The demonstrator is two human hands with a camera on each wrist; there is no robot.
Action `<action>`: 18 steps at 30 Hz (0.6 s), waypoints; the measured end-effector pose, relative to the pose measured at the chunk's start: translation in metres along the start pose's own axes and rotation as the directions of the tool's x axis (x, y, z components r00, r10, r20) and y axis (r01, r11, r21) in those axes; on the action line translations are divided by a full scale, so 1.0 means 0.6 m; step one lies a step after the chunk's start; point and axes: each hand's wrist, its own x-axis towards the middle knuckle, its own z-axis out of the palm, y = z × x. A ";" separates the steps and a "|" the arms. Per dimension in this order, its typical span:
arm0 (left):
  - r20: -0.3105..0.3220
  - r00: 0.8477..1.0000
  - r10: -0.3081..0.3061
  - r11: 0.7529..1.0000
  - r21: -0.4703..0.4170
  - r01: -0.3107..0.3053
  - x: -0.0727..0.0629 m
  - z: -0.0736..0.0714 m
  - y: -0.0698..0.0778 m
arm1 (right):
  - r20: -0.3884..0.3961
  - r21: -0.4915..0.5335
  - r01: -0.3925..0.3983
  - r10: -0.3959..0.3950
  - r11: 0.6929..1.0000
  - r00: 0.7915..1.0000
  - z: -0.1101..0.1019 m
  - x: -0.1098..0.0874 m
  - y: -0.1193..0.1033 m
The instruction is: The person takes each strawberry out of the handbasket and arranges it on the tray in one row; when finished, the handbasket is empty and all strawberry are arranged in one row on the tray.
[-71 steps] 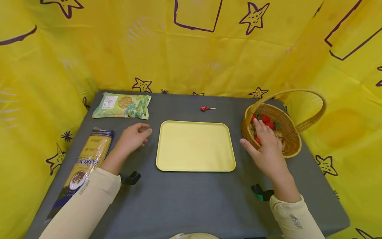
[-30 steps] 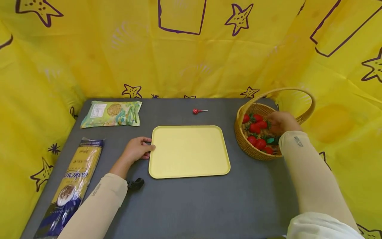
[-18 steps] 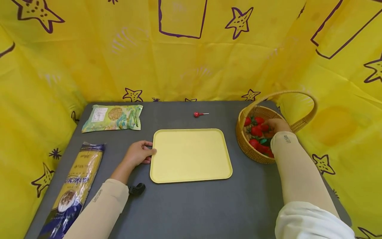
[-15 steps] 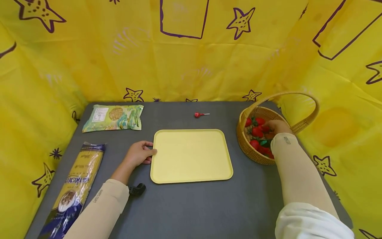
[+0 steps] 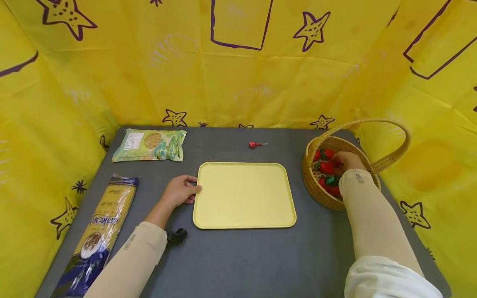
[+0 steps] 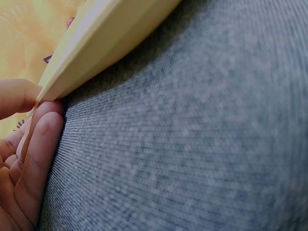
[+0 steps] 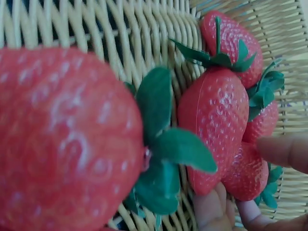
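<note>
My left hand (image 5: 180, 191) pinches the left rim of a pale yellow rectangular tray (image 5: 244, 195). In the left wrist view the thumb (image 6: 18, 96) lies above the rim and the fingers are under it. My right hand (image 5: 349, 160) reaches into a round wicker basket (image 5: 312, 188) at the right. There, in the right wrist view, thumb and fingers close around a red strawberry (image 7: 246, 171) with green leaves and a plastic look. Several more lie close by, among them a large strawberry (image 7: 67, 139) near the camera.
A green patterned food packet (image 5: 149, 145) lies at the back left, and a long spaghetti packet (image 5: 104, 219) along the left side. Behind the tray lies a red lollipop (image 5: 253, 145). The basket's tall handle (image 5: 406, 140) arches on the right. Yellow cloth (image 5: 238, 82) surrounds the grey table.
My left hand has moved right from beside the tray onto its rim. The right hand has gone from over the basket's near side down among the strawberries inside. The head view has shifted slightly.
</note>
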 end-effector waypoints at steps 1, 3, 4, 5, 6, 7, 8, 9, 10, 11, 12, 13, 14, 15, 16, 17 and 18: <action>0.002 1.000 0.004 1.000 0.003 -0.004 0.000 0.001 0.000 | -0.029 -0.018 0.003 -0.004 1.000 1.000 0.006 -0.010 -0.002; -0.001 1.000 0.002 1.000 0.003 -0.002 -0.001 0.004 0.001 | -0.067 0.008 -0.018 0.018 1.000 0.998 0.011 -0.016 -0.003; -0.001 1.000 0.002 1.000 0.005 -0.002 -0.002 0.005 0.002 | -0.106 0.023 -0.032 0.034 0.999 0.994 0.013 -0.020 -0.003; 0.000 1.000 0.002 1.000 0.006 -0.002 -0.002 0.006 0.003 | -0.135 0.039 -0.046 0.051 0.998 0.990 0.015 -0.023 -0.002; 0.000 1.000 0.003 1.000 0.007 -0.003 -0.002 0.007 0.003 | -0.165 0.064 -0.056 0.066 0.996 0.984 0.014 -0.021 0.001; -0.003 1.000 0.002 1.000 0.006 -0.002 -0.002 0.008 0.004 | -0.193 0.073 -0.058 0.071 0.996 0.979 0.013 -0.020 0.005; -0.005 1.000 0.001 1.000 0.005 -0.001 -0.002 0.009 0.004 | -0.216 0.089 -0.057 0.075 0.994 0.974 0.013 -0.018 0.008; -0.005 1.000 0.003 1.000 0.006 -0.003 -0.001 0.009 0.003 | -0.233 0.109 -0.050 0.075 0.993 0.970 0.011 -0.018 0.012; -0.004 1.000 0.003 1.000 0.005 -0.003 -0.001 0.009 0.003 | -0.246 0.110 -0.040 0.066 0.993 0.967 0.009 -0.018 0.014; -0.003 1.000 0.005 1.000 0.003 -0.005 0.000 0.008 0.002 | -0.240 0.120 -0.029 0.057 0.992 0.969 0.006 -0.017 0.017; -0.004 1.000 0.003 1.000 0.002 -0.003 0.000 0.007 0.001 | -0.219 0.119 -0.013 0.039 0.993 0.975 0.001 -0.016 0.018; -0.005 1.000 0.000 1.000 0.000 0.000 0.000 0.007 0.001 | -0.188 0.126 0.002 0.022 0.992 0.982 -0.003 -0.018 0.018; -0.004 1.000 -0.002 1.000 -0.001 0.002 -0.001 0.006 0.001 | -0.148 0.137 0.013 0.008 0.990 0.989 -0.008 -0.019 0.017; -0.004 1.000 -0.002 1.000 -0.001 0.002 -0.001 0.005 0.001 | -0.105 0.140 0.029 -0.015 0.990 0.994 -0.013 -0.021 0.015; -0.006 1.000 -0.003 1.000 -0.002 0.003 -0.002 0.004 0.001 | -0.051 0.154 0.041 -0.033 0.987 0.998 -0.019 -0.024 0.013; -0.007 1.000 -0.003 1.000 -0.003 0.003 -0.002 0.004 0.001 | 0.003 0.170 0.051 -0.053 0.984 0.999 -0.025 -0.027 0.012; -0.011 1.000 -0.005 1.000 -0.003 0.004 -0.001 0.004 0.001 | 0.054 0.181 0.063 -0.074 0.981 0.996 -0.031 -0.032 0.011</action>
